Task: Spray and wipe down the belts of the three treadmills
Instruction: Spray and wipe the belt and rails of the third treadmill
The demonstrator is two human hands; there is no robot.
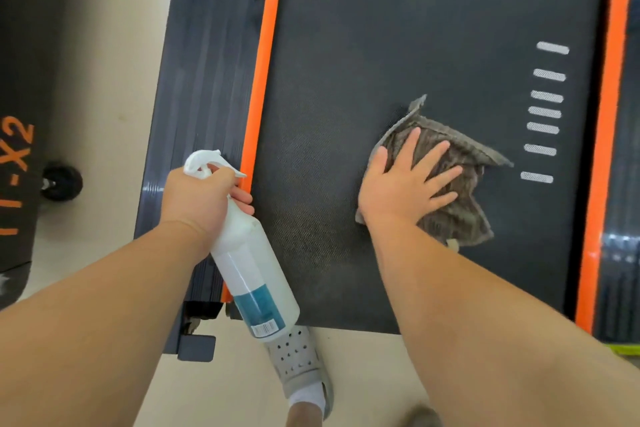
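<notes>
Grey cloth [464, 215] lies flat on the dark belt [381, 45] of a treadmill, under the right grip [405, 184], whose fingers are spread and press it down. The left grip [197, 198] is curled around the neck of a white spray bottle [252, 274], which hangs over the orange strip [263, 62] at the left edge of the belt.

I judge that the wiping of this belt is in progress, near its end closest to the person. Between the two grips the belt shows a paler, dull patch, perhaps spray that is not yet wiped. The long part beyond the right grip seems left to do. Only one other machine [17, 149] shows, dark with orange letters, far left of the left grip. Whether it is cleaned, I cannot tell.

To the right of the right grip there are white marks [547, 111] on the belt. The floor [104, 80] is pale beige, and a grey shoe [301, 360] stands on it below the bottle.
</notes>
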